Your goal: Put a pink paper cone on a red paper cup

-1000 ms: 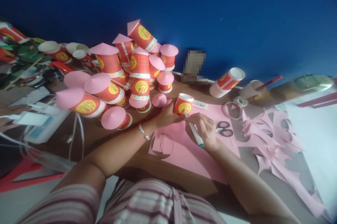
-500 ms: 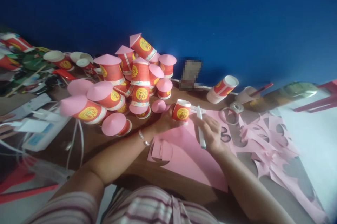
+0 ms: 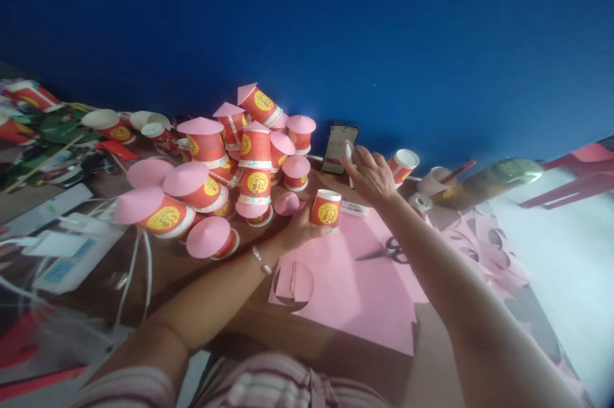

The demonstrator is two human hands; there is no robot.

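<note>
My left hand [image 3: 298,233] is closed round the lower part of a red paper cup [image 3: 327,210] with a yellow round emblem and a white rim. The cup stands upright at the edge of a pink paper sheet [image 3: 350,306]. Farther off, my right hand [image 3: 370,172] reaches over the sheet with its fingers closed round a slim white tube [image 3: 348,151], mostly hidden by the hand. Just left of that hand a phone [image 3: 339,149] leans against the blue wall. Scissors [image 3: 386,252] lie on the sheet below my right forearm.
Several red cups with pink cone tops [image 3: 254,184] are piled on the left. A charger and cables [image 3: 60,242] lie beyond them. On the right are another cup [image 3: 403,165], a tape roll [image 3: 421,203], pink paper scraps [image 3: 480,238] and a red stool [image 3: 575,171].
My right hand has moved up and away with the white tube, towards the phone, uncovering the scissors. My left hand still holds the cup in about the same place.
</note>
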